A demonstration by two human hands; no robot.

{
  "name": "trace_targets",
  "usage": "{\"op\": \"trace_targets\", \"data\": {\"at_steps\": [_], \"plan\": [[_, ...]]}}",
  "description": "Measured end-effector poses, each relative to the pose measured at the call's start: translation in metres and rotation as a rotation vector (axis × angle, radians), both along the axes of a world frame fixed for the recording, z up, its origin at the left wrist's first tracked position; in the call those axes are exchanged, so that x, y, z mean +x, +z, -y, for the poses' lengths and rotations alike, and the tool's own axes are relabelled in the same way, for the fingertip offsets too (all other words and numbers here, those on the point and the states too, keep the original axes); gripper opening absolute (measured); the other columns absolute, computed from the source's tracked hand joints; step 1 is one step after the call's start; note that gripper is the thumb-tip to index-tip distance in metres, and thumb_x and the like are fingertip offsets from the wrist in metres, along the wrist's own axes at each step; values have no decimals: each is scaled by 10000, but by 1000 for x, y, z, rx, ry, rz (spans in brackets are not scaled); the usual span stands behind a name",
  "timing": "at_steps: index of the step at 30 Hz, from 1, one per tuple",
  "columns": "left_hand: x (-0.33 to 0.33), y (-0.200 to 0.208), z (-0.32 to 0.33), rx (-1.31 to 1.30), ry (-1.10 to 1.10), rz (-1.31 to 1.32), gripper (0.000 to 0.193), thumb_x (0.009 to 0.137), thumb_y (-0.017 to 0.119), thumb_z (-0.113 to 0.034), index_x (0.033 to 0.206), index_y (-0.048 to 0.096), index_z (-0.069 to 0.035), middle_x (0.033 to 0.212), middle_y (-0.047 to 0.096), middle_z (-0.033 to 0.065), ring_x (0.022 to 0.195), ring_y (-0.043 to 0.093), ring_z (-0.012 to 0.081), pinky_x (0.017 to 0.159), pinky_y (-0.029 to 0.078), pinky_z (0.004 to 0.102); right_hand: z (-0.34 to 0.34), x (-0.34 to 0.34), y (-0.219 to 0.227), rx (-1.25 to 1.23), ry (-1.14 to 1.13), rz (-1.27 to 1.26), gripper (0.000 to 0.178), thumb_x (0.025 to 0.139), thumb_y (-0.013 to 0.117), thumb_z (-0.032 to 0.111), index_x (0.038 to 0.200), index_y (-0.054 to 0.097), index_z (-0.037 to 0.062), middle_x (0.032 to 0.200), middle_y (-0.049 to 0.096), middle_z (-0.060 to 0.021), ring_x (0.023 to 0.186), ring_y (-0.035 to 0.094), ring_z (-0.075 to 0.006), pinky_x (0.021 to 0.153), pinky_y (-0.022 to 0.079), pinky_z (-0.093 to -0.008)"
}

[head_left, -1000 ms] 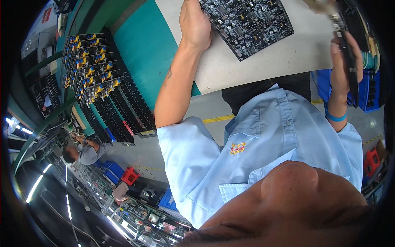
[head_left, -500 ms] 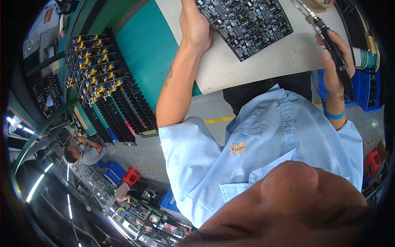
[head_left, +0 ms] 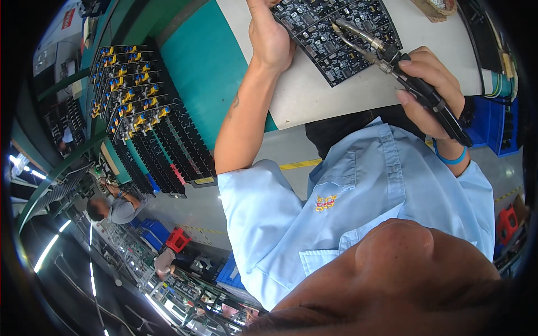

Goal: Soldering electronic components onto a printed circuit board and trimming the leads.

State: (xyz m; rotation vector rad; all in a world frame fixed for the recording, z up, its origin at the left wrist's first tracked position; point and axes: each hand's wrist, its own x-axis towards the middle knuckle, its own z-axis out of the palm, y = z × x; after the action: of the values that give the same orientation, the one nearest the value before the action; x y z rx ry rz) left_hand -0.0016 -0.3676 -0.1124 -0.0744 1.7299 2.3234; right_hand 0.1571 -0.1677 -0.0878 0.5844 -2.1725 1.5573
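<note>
My left hand [head_left: 270, 40] is closed at the left edge of a dark circuit board panel [head_left: 330, 66], partly beyond the top of the picture. Small components cover the panel in a grid of repeated sections. In my right hand [head_left: 434, 84] is a black-handled soldering iron [head_left: 417, 84] with two slim metal prongs. Its prongs reach left over the panel, the tips above its middle; whether they touch it I cannot tell. The panel lies over a pale mat [head_left: 302, 101] on the bench.
At left stands a rack [head_left: 162, 120] of upright black boards with yellow and blue parts on top. A green mat [head_left: 196, 61] lies beside the pale one. A brown holder [head_left: 437, 8] sits at the far right. Blue bins [head_left: 499, 126] stand below the bench; a co-worker [head_left: 115, 208] is at left.
My right hand has moved left with the soldering iron, bringing its prongs from the right of the panel to over it. My left hand and the panel have barely shifted.
</note>
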Motion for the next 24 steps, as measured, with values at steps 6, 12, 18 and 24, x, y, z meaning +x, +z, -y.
{"op": "trace_targets", "data": {"at_steps": [6,12,18,24], "plan": [[1,3,0,-41,-58,-67,804,1039,136,-642,1207,584,4,1068,680,146,920,632,195,874,485,300,4,-1,0,6,-13,16,457,679,681,-62,1135,671,-49,982,669,-164,785,571,-228,719,486,-301],[1,0,-3,-13,23,-67,806,1039,133,-640,1212,583,6,1076,686,151,929,634,197,884,482,302,6,-6,1,21,-19,10,462,672,677,-67,1134,677,-44,984,672,-159,786,571,-225,721,487,-301],[1,0,-4,20,13,-111,802,1041,133,-637,1212,584,4,1082,688,152,932,637,199,883,482,305,9,-10,3,35,-33,-13,458,666,676,-68,1123,687,-40,980,674,-154,790,572,-226,724,487,-302],[-1,-6,0,21,23,-57,801,1040,130,-637,1210,585,0,1089,689,153,935,639,201,883,482,307,12,-11,3,35,-41,-8,452,662,675,-69,1113,696,-36,971,677,-148,795,574,-228,730,486,-304]]}}
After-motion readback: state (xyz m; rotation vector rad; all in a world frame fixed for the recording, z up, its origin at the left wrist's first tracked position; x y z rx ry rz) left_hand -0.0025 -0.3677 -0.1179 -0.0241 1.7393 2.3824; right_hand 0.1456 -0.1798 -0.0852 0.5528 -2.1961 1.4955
